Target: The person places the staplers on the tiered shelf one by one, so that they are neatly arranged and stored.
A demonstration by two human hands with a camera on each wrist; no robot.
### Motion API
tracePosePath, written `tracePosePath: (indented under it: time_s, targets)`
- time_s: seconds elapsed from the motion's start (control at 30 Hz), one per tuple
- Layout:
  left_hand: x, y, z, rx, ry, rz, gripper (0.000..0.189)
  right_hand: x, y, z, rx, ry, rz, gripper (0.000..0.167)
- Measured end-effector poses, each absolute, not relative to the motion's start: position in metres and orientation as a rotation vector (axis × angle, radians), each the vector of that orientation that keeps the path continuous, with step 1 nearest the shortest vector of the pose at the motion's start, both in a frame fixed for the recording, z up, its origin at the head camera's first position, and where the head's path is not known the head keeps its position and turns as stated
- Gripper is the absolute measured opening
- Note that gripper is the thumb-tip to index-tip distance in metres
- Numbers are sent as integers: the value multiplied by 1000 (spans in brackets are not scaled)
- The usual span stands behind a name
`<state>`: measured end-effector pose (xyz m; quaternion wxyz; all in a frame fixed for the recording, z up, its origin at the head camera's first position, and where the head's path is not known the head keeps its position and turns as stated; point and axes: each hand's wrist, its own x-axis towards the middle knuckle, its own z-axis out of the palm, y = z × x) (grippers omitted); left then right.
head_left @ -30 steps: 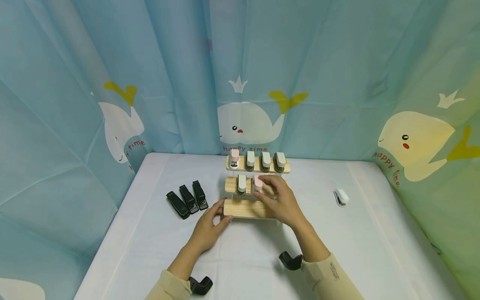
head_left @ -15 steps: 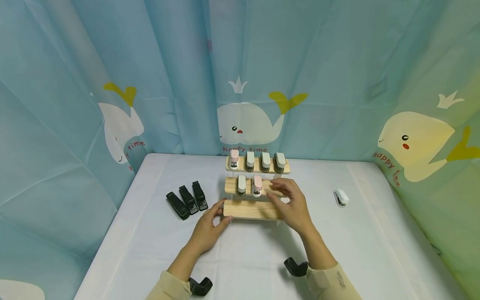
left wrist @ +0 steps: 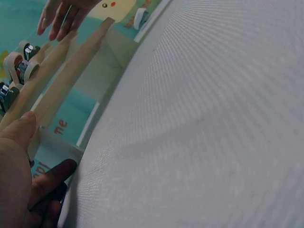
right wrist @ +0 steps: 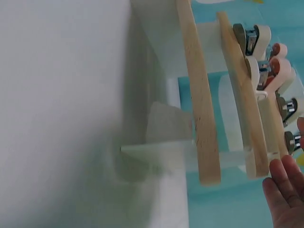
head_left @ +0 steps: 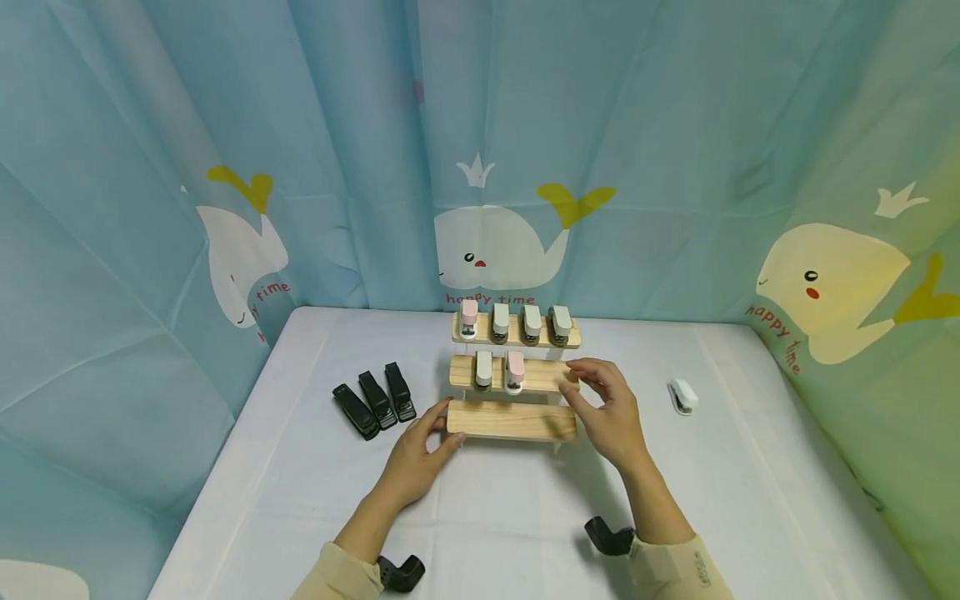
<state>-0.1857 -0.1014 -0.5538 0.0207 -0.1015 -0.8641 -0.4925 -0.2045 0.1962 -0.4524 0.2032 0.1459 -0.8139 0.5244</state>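
Six staplers [head_left: 483, 367] apparently point toward the near side; their rack [head_left: 511, 420] runs left-to-right.

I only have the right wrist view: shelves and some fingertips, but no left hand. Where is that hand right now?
Observer: The left hand holds the left end of the bottom shelf.
Operator: Good. Anything lying off the wooden rack on that side?
Observer: Yes, three black staplers lie side by side on the white tablecloth, to the left of the rack.
Operator: And over on the other side?
Observer: One white mini stapler sits alone on the cloth, to the right of the right hand and apart from it.
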Motion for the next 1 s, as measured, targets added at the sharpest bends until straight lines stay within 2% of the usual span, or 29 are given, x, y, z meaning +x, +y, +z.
tracePosePath:
  time_s: [0.17, 0.43, 1.0]
  targets:
    - [-186, -102, -554, -312, -2681, -1528, 71, -199, 201, -445, 403, -2256, 1466, 32]
    - [-185, -102, -553, -314, -2683, -1522, 70, -213, 228, -473, 342, -2325, 1359, 36]
    - [-184, -102, -549, -310, -2710, -1531, 71, -211, 276, -483, 289, -2508, 1158, 42]
